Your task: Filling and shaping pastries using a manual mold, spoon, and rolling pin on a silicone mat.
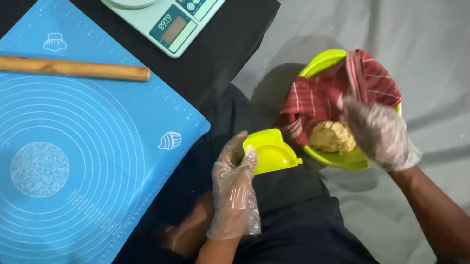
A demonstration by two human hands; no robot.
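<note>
Gloved left hand (233, 185) has its grip pinching the yellow dumpling mold (271, 151), while the right hand (379, 132), fingers spread, sits just right of the dough (332, 136) in the green bowl (321, 63).

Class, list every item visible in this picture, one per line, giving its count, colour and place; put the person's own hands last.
Silicone baking mat: one, blue with white rings, left, on a black surface.
Wooden rolling pin: one, light brown, on the mat's upper part.
Kitchen scale: one, pale mint green, top centre.
Plastic bowl: one, lime green, right of centre on grey cloth.
Striped cloth: one, red with white lines, draped over the bowl.
Dough lump: one, pale beige, inside the bowl.
Plastic dumpling mould: one, lime yellow, centre, closed.
Grey sheet: one, right side.
Left hand: clear glove, holding the mould.
Right hand: clear glove, at the dough in the bowl.
</note>
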